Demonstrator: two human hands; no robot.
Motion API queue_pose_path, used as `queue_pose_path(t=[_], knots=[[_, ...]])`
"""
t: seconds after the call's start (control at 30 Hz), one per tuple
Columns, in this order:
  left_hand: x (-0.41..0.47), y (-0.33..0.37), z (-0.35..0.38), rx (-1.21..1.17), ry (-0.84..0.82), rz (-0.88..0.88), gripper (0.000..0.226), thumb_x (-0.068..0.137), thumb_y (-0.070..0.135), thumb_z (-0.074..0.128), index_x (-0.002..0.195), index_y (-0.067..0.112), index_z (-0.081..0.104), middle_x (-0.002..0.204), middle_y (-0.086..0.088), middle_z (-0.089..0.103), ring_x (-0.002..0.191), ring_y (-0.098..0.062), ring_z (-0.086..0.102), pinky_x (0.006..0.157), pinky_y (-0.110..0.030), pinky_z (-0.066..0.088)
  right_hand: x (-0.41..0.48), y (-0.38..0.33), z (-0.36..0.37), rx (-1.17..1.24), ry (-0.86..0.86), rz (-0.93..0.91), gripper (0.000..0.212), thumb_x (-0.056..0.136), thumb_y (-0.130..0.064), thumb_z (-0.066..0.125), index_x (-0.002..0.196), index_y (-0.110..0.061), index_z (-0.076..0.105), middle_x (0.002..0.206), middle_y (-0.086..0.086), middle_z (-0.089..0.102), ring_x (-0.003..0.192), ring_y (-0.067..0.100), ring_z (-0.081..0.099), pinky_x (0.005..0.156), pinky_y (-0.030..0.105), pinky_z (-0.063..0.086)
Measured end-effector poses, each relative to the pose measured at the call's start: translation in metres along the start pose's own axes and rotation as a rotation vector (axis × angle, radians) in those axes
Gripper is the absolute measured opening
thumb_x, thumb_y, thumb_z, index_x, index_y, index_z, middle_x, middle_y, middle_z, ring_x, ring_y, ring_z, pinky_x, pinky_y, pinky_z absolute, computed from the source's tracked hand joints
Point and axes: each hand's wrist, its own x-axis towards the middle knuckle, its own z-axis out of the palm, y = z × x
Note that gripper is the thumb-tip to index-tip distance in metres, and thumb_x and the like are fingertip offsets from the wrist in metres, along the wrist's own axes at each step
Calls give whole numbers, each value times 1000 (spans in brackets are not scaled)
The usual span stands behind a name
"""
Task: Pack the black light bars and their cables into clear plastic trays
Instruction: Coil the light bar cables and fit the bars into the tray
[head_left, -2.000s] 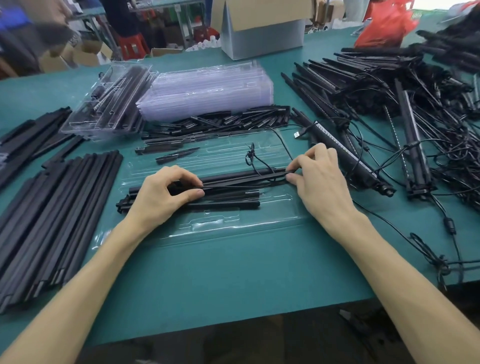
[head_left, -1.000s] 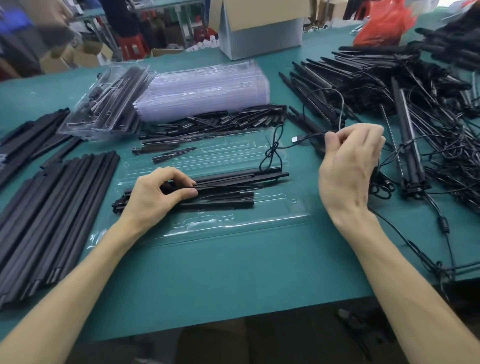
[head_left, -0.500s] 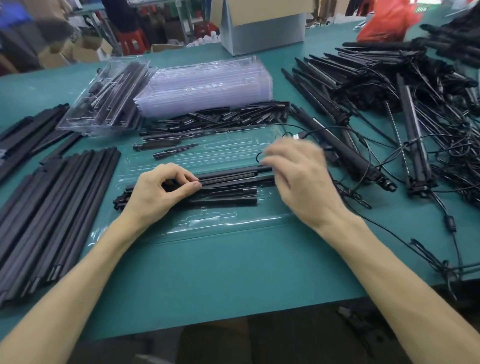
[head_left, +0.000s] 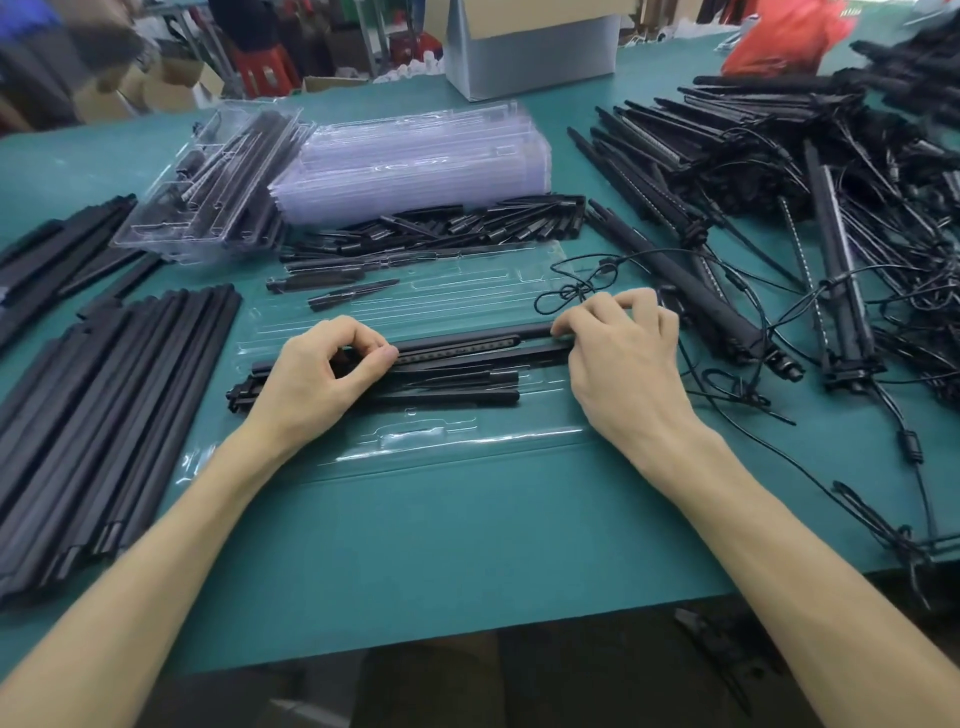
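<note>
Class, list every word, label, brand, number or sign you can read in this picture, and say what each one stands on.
No text can be read anywhere.
Box: plain sides, no print showing.
Red bag: blurred, nothing legible.
Tray stack: clear plastic, no label visible.
Light bar: a row of dots, no lettering.
Background cartons: too blurred to tell.

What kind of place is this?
Likely a factory packing bench: stacked clear trays, piles of identical black light bars, and a cardboard carton on the green table.
</note>
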Motion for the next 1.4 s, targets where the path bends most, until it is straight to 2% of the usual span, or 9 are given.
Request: queue_pose_path(t=[0.3, 0.43, 0.53, 0.63, 0.7, 0.8, 0.93, 1.07, 1.4], knots=[[-1, 5, -1, -31, -27, -3, 30, 87, 47, 67, 65, 27, 64, 94, 10, 69, 95, -14, 63, 84, -26, 47, 0, 2, 4, -24, -4, 58, 20, 99, -10, 49, 112, -21, 60, 108, -1, 52, 104, 26, 37, 92, 36, 20], [0, 2, -1, -24, -23, 8, 28, 89, 48, 66, 69, 29, 64, 95, 13, 68, 97, -14, 62, 88, -28, 47, 1, 2, 3, -60, -4, 80, 15, 105, -22, 40, 109, -16, 53, 106, 3, 50, 100, 28, 37, 88, 37, 22], [1, 1, 0, 15, -17, 39, 25, 88, 47, 66, 76, 26, 65, 97, 14, 66, 101, -13, 60, 92, -25, 44, 0, 4, 4, -59, -9, 81, 12, 101, -9, 44, 108, -17, 51, 104, 1, 49, 98, 26, 35, 85, 34, 19], [1, 2, -1, 17, -21, 44, 23, 86, 46, 69, 81, 24, 68, 100, 13, 66, 103, -12, 58, 89, -18, 43, 1, 6, 1, -39, -11, 93, 44, 79, 15, 47, 109, -16, 52, 102, 2, 50, 99, 26, 34, 86, 34, 19], [0, 3, -2, -6, -27, 46, 19, 84, 42, 72, 83, 23, 72, 100, 12, 68, 104, -14, 59, 90, -20, 44, 0, 7, -3, -40, -25, 77, 58, 66, 21, 43, 109, -17, 54, 101, 1, 50, 100, 27, 35, 90, 36, 20], [-1, 7, -3, -35, -56, 48, 14, 79, 36, 79, 86, 24, 77, 102, 10, 70, 107, -14, 60, 95, -24, 44, -1, 11, -6, -61, -41, 28, 64, 65, 23, 47, 107, -24, 59, 103, -8, 52, 102, 23, 35, 91, 33, 17], [-3, 12, -4, -51, -72, 65, 13, 78, 29, 82, 88, 21, 79, 103, 8, 72, 108, -14, 61, 98, -30, 45, 0, 15, -6, -23, -23, 56, 54, 78, 18, 58, 103, -29, 64, 104, -12, 58, 104, 22, 35, 87, 29, 14], [-3, 15, -4, -31, -42, 89, 11, 80, 26, 82, 88, 19, 79, 99, 7, 72, 105, -15, 63, 96, -30, 47, 0, 15, -6, -14, -26, 73, 49, 81, 16, 56, 103, -28, 63, 103, -7, 51, 104, 24, 34, 83, 27, 11], [-6, 15, -1, 75, 26, 158, 10, 83, 25, 80, 87, 16, 77, 98, 9, 70, 99, -14, 65, 90, -19, 47, -1, 20, -7, -58, -18, 97, 17, 97, -6, 56, 108, -19, 62, 109, 4, 43, 106, 27, 35, 88, 32, 19]])
